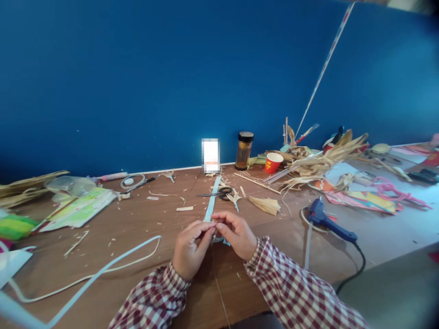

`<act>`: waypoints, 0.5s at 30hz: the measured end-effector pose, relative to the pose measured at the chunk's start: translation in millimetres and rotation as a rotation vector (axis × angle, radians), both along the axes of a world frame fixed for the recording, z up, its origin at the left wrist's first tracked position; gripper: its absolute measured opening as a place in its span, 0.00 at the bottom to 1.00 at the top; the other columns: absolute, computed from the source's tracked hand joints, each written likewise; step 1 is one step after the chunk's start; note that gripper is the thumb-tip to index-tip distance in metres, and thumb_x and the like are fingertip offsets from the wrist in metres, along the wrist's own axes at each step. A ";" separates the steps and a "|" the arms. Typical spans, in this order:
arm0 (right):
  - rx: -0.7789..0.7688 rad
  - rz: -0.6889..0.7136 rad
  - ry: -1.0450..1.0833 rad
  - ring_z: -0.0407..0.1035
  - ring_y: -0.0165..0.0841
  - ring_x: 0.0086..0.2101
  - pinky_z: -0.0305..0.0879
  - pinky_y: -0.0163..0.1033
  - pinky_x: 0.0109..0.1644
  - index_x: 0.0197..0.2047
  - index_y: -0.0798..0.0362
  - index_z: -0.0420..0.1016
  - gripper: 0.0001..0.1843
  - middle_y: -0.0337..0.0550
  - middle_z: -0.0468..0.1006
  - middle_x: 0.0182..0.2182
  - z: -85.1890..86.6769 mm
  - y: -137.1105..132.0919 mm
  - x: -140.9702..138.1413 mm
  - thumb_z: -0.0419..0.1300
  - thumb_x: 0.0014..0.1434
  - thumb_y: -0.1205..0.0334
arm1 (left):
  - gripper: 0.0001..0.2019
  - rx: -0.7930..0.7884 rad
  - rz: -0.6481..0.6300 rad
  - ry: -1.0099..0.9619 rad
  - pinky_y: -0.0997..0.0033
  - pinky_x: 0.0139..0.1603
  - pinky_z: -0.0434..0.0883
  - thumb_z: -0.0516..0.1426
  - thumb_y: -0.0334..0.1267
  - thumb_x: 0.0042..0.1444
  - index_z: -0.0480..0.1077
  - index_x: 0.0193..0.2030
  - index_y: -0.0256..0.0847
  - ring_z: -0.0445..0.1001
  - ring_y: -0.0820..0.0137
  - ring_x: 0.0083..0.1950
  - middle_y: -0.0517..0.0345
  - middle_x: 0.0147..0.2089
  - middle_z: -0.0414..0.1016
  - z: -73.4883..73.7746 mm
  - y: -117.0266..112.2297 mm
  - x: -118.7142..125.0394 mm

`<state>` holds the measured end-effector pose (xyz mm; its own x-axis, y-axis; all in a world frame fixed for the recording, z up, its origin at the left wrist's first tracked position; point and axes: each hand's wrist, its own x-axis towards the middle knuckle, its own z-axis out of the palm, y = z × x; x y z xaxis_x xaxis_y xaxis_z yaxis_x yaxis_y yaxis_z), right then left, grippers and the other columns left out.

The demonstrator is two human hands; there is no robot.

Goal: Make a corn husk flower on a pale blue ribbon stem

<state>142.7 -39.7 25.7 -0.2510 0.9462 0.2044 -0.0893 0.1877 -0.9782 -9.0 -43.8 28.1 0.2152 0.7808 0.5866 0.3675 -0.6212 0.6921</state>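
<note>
My left hand (pixel 192 249) and my right hand (pixel 236 235) meet over the front of the table, thumbs and forefingers pinched together at the tips. What lies in the pinch is too small and covered to name. Just beyond the fingers a light blue strip (pixel 213 198) runs away from me along the table. A bit of light blue material (pixel 224 241) shows beneath my right hand. Past the hands, dark-handled scissors (pixel 224 193) lie across the strip, beside a small pale husk piece with a blue tip (pixel 234 199).
A blue glue gun (pixel 329 220) with its cord lies at right. Dried corn husks (pixel 318 157), a red paper cup (pixel 273 163) and a dark-lidded jar (pixel 244 151) stand farther back. A white cable (pixel 96 274) loops at left. Husk scraps litter the brown table (pixel 137 228).
</note>
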 end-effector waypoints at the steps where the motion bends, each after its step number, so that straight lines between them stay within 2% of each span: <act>1: -0.002 -0.002 -0.007 0.66 0.26 0.28 0.66 0.35 0.34 0.45 0.54 0.68 0.15 0.40 0.72 0.32 -0.3 -0.2 -0.2 0.55 0.56 0.57 | 0.07 0.021 0.008 0.011 0.75 0.34 0.68 0.55 0.29 0.53 0.72 0.38 0.39 0.72 0.73 0.33 0.57 0.31 0.73 -0.5 -0.1 0.2; 5: -0.006 0.022 -0.016 0.66 0.26 0.28 0.65 0.34 0.34 0.45 0.54 0.68 0.15 0.40 0.71 0.32 -2.0 0.2 -0.7 0.55 0.57 0.57 | 0.06 0.107 0.057 0.079 0.75 0.35 0.68 0.54 0.28 0.53 0.71 0.36 0.38 0.72 0.72 0.33 0.55 0.32 0.73 -3.2 -1.4 0.2; 11: -0.066 0.097 -0.007 0.64 0.25 0.25 0.59 0.28 0.23 0.46 0.55 0.66 0.17 0.38 0.69 0.27 -3.0 1.3 0.2 0.55 0.57 0.55 | 0.06 0.250 0.108 0.170 0.75 0.35 0.68 0.55 0.28 0.51 0.69 0.36 0.38 0.72 0.72 0.32 0.55 0.32 0.73 -6.2 -1.8 -2.2; 15: -0.089 0.105 0.005 0.64 0.25 0.25 0.57 0.27 0.21 0.47 0.55 0.66 0.18 0.38 0.69 0.27 -3.7 2.3 0.8 0.55 0.57 0.54 | 0.05 0.233 0.121 0.177 0.76 0.34 0.68 0.54 0.28 0.52 0.69 0.36 0.38 0.71 0.73 0.31 0.56 0.30 0.73 -5.0 -1.1 -2.7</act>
<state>143.5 -37.4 21.9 -0.3486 0.9293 0.1222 -0.1086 0.0894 -0.9901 -11.7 -44.8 23.2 0.2443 0.6558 0.7143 0.5504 -0.7003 0.4547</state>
